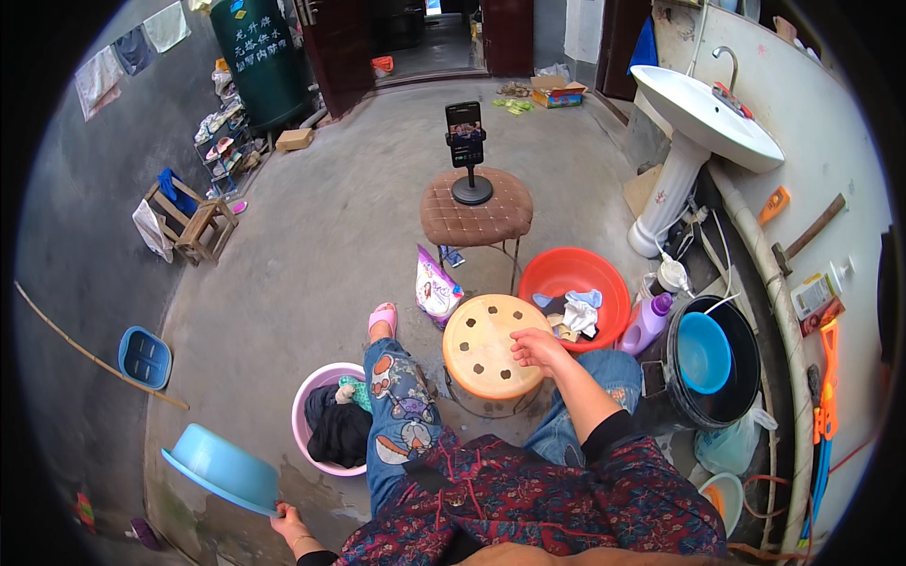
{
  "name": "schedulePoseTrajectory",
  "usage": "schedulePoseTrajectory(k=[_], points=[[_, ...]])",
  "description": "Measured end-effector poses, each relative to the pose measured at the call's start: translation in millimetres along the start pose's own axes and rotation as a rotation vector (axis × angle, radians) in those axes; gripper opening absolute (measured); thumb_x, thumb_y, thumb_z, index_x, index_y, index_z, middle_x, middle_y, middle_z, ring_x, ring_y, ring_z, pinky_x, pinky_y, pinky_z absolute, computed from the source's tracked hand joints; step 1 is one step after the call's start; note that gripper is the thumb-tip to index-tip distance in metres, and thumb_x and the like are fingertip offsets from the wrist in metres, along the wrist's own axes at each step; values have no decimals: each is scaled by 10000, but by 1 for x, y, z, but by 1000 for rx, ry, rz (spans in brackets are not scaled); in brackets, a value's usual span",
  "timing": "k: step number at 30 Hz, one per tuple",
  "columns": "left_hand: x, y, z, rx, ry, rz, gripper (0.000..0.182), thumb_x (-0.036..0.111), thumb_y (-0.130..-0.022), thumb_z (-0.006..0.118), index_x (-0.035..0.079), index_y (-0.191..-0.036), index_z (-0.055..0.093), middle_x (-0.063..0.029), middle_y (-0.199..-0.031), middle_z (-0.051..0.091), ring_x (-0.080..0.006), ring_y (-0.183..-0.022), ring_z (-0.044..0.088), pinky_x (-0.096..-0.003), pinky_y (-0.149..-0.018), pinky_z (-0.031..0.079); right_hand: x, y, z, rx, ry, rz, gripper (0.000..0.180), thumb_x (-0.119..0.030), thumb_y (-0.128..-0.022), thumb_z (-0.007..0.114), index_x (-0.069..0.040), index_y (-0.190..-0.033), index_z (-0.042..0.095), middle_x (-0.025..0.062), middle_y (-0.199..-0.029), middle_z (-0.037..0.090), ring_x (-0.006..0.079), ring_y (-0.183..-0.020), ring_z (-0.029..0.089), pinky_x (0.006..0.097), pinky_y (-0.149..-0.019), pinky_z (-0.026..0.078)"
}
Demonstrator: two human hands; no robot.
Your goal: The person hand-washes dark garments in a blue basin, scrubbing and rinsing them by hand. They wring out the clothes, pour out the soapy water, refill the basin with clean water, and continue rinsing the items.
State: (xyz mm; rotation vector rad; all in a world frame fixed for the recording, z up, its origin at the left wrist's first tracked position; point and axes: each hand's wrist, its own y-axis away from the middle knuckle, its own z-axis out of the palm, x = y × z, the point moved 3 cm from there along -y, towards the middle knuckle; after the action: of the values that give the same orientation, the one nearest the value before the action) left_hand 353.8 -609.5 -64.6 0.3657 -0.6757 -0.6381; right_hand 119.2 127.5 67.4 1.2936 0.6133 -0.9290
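Note:
My left hand (pixel 289 527) grips the rim of a light blue plastic basin (pixel 228 470), which is tipped on its side at the lower left, its underside turned up and away from me. Over the right edge of a round yellow-orange stool top (pixel 488 347) with dark holes is my right hand (pixel 539 351), fingers apart and holding nothing; whether it touches the stool cannot be told. A pink-white tub (pixel 304 453) with dark clothes (pixel 341 435) stands by my left leg. Beyond the stool, a red basin (pixel 609 283) holds small white, blue and dark cloths (pixel 582 315).
A phone on a stand (pixel 467 134) tops a brown padded stool (pixel 476 223). Near the red basin are a detergent bag (pixel 435 290), a purple bottle (pixel 645 324) and a black bucket (pixel 743 396) holding a blue basin (pixel 703 352). A pedestal sink (pixel 708 117) stands at right.

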Motion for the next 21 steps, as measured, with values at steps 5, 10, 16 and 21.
schedulePoseTrajectory(k=[5,10,16,21], points=[[1,2,10,-17,-52,-11,127,-4,-855,471,-55,-958,524,-131,-846,527,-188,-630,498,-207,-426,359,-6,7,1,-13,-18,-25,263,-133,-911,487,-47,-1153,543,44,-862,590,138,-692,585,271,-593,489],[2,14,24,-3,-241,15,144,3,-871,424,-54,-955,526,-117,-847,530,-176,-649,509,-220,-510,445,-16,19,-5,-18,-35,-58,284,-124,-896,503,-39,-1165,535,53,-887,580,136,-699,575,261,-588,481],[-7,4,82,-112,-691,-1,260,29,-873,367,-77,-1065,506,-149,-957,561,-249,-820,554,-415,-795,494,-31,38,-22,19,-161,-183,294,-101,-880,521,-23,-1163,544,65,-892,576,132,-714,569,246,-543,469],[-75,16,186,-167,-683,-99,383,33,-852,375,-94,-1208,437,-211,-1112,584,-342,-1025,577,-569,-916,465,-51,68,-52,87,-286,-339,287,-85,-890,514,-21,-1164,569,77,-923,615,138,-752,600,257,-635,496]])
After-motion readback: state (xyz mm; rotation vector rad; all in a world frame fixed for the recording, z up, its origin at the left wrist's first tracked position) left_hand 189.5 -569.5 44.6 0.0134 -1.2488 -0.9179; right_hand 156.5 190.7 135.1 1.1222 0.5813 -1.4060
